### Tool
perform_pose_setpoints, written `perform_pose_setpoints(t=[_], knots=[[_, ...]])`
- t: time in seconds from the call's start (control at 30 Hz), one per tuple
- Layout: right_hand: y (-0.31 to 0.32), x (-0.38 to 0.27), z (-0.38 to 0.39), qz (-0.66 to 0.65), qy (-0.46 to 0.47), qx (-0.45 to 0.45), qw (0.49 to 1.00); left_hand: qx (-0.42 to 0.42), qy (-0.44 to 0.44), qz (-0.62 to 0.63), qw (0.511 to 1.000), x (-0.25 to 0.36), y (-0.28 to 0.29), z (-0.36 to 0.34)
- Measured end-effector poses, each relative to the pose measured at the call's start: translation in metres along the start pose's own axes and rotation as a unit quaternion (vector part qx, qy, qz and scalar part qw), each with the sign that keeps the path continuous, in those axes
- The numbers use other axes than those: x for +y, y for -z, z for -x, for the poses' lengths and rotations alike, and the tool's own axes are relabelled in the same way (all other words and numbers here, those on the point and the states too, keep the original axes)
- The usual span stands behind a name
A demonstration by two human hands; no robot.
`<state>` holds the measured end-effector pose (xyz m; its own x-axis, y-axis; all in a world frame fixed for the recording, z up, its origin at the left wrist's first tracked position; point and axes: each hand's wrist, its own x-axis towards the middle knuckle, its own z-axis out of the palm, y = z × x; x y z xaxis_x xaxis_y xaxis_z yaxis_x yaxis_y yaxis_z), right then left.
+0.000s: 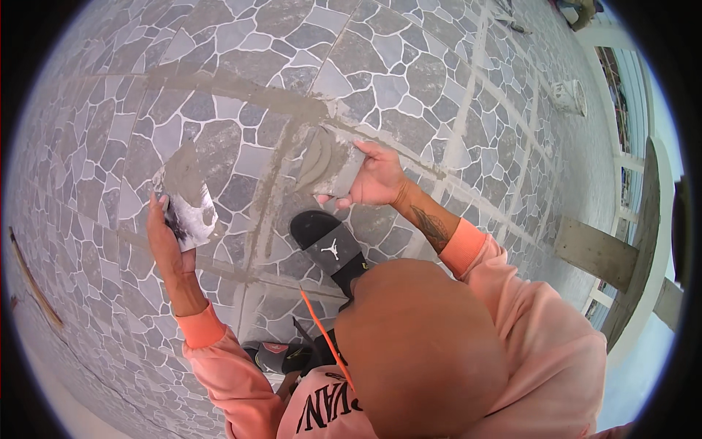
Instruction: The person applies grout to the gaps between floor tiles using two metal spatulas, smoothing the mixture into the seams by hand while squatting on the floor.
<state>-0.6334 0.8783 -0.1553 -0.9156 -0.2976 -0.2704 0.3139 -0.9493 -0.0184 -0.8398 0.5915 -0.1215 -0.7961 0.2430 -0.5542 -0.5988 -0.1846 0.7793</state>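
Observation:
My left hand [164, 230] grips a thin white board [196, 219], stained dark in places, with grey mortar smeared on its top part. My right hand [369, 179] holds a flat grey piece [326, 162], perhaps a scraper, carrying a curved mound of wet mortar, its fingers curled round the near edge. Both are above the stone-patterned floor tiles [234, 146], left and right of a grout seam [263, 219] smeared with mortar. My dark sandalled foot [325, 249] rests on the tiles just below my right hand. My bare knee [417, 336] covers the lower middle.
A whitish bucket [569, 95] stands at the upper right, near small tools [518, 26]. Part of another person [579, 10] shows at the top right edge. Wooden boards [596, 252] and a railing [629, 164] line the right side. A long stick [36, 278] lies at the far left.

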Motion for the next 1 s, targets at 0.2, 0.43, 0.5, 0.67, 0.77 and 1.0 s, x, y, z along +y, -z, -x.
perform_pose_setpoints(t=[0.2, 0.43, 0.5, 0.67, 0.77, 1.0], knots=[[-0.025, -0.097, -0.009, 0.682, -0.038, 0.155, 0.714, 0.005, -0.005, 0.007, 1.000, 0.000, 0.014, 0.002], [0.022, -0.141, -0.072, 0.980, 0.164, 0.060, 0.098, 0.003, 0.005, 0.006, 1.000, 0.004, -0.006, 0.018], [0.043, -0.145, -0.072, 0.983, 0.163, 0.046, 0.071, -0.034, 0.005, 0.000, 0.999, 0.004, -0.008, 0.019], [-0.003, -0.156, -0.088, 0.989, -0.103, 0.075, 0.071, -0.021, 0.006, -0.005, 1.000, 0.010, -0.008, 0.025], [0.012, -0.150, -0.089, 0.995, 0.056, 0.081, 0.029, -0.034, 0.004, 0.010, 0.999, 0.001, -0.007, 0.020], [0.011, -0.150, -0.091, 0.991, -0.089, 0.061, 0.073, -0.025, 0.002, 0.030, 0.999, -0.005, -0.023, 0.014]])
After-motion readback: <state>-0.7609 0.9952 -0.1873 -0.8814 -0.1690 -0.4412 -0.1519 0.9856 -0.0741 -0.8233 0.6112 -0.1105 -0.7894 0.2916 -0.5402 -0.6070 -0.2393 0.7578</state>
